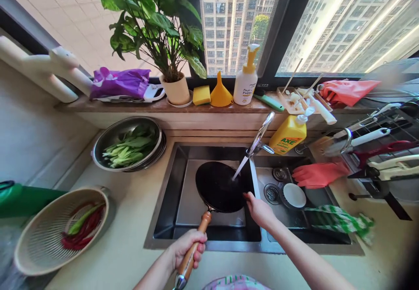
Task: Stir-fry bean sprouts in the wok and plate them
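Note:
A black wok (pixel 221 185) with a wooden handle (pixel 205 221) hangs tilted over the left basin of the sink (pixel 157 216). My left hand (pixel 190 247) is closed around that handle, near the front edge. My right hand (pixel 258 209) pinches the wok's right rim, its fingertips partly hidden there. From the chrome faucet (pixel 260 135) a stream of water (pixel 240 168) runs into the wok, close to its right side. The wok's inside looks dark and wet.
Left of the sink are a metal bowl of leafy greens (pixel 131 148) and a colander (pixel 29 246) with red and green peppers (pixel 80 229). The right basin holds a white dish (pixel 294 195), pink glove (pixel 321 174) and green checked cloth (pixel 340 221). Yellow soap bottle (pixel 288 135) stands behind.

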Demonstrator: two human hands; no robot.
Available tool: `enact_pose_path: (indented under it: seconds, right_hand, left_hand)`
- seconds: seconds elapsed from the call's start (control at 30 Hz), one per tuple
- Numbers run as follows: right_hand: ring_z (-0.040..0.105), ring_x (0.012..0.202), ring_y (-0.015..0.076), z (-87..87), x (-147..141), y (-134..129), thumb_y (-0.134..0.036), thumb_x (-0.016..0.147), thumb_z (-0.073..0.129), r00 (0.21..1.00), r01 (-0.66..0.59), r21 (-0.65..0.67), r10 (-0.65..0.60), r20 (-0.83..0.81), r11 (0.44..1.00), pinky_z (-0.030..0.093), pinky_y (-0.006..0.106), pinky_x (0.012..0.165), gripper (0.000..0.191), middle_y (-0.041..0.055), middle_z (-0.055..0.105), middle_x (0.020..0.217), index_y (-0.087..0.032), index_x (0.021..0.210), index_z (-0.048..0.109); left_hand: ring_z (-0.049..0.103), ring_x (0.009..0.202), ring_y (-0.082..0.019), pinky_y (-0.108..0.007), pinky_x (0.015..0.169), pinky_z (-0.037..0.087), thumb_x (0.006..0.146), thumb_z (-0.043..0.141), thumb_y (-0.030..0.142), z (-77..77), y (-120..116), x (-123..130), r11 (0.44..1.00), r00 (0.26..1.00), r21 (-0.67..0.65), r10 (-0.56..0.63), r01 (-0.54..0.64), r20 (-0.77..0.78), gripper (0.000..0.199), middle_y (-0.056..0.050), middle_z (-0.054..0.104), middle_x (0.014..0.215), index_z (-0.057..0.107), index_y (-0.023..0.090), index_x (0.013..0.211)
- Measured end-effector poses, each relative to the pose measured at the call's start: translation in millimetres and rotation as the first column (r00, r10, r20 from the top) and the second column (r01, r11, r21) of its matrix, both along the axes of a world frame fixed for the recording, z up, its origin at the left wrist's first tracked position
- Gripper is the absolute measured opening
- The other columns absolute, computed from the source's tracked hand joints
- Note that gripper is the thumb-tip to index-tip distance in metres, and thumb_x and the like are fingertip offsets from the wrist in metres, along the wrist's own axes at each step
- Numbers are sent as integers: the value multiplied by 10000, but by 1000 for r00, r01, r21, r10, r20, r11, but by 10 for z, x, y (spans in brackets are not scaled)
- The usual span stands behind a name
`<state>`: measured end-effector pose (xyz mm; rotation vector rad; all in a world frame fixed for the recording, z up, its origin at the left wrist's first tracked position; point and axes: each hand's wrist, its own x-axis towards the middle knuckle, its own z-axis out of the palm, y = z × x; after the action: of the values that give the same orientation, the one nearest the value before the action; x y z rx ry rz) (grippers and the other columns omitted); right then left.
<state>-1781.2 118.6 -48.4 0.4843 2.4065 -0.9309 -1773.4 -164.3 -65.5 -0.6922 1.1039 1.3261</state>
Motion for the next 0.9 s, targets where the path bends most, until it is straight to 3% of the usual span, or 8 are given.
enact_pose_path:
  seconds: [0.17,0.3,0.43,0.53,0.63,0.73,0.83,0.9]
  right_hand:
    - [483,522,118,43,-213,-336,-276,962,311,995,28,-178,-9,104,984,337,201,494,223,-28,551,664,-227,1080,494]
    - [435,495,109,402,148,195,-336,906,463,982,-106,-324,151,116,940,352,202,504,165,-45,515,615,-249,1003,564]
    - [561,688,184,510,285,701,-199,830,549,963,-265,-109,269,15,958,390,264,645,187,29,604,726,-242,1000,612]
    - [593,732,216,290,-21,473,-108,825,499,993,-108,24,107,45,994,385,282,649,315,56,593,712,-222,1109,574]
    - [566,637,154,68,-368,-49,-169,911,380,998,-12,-50,15,55,999,377,234,583,277,31,572,723,-220,1163,484]
    - [403,424,92,83,-361,-314,-290,972,220,990,50,-179,-25,139,983,328,191,467,272,-45,500,636,-236,1132,432]
    - [298,370,80,337,1,-34,-387,951,301,975,52,-294,14,220,954,289,183,417,242,-82,450,566,-259,1051,480]
    - [411,450,99,525,264,327,-342,898,446,981,-62,-311,115,156,948,326,197,467,159,-47,515,604,-258,992,543]
  left_hand:
    - [348,301,-42,-186,321,398,585,712,299,-155,-26,-101,997,998,-16,-70,70,-3,305,88,430,440,422,209,605]
    - [352,304,-40,-181,314,394,597,700,314,-217,-72,-143,994,994,-48,-99,97,-38,302,86,427,436,419,206,595]
    - [370,309,-47,-183,318,391,606,697,321,-183,-92,-167,989,987,-65,-141,136,-72,296,80,436,432,426,203,593]
    - [378,309,-58,-192,317,390,611,665,278,-137,-35,-218,982,979,-91,-175,165,-104,253,73,451,422,423,206,604]
    - [388,305,-66,-198,313,393,621,637,228,-121,45,-254,974,969,-132,-202,184,-145,211,66,463,412,428,204,601]
    - [394,301,-67,-196,309,392,641,619,220,-134,70,-247,965,960,-169,-227,200,-164,206,55,452,383,430,196,561]
    - [406,303,-67,-186,315,385,653,625,241,-132,14,-238,962,954,-180,-239,207,-180,212,52,458,378,440,190,563]
    - [414,312,-62,-180,326,383,643,652,258,-109,-44,-255,966,953,-167,-229,197,-197,215,62,480,409,450,192,613]
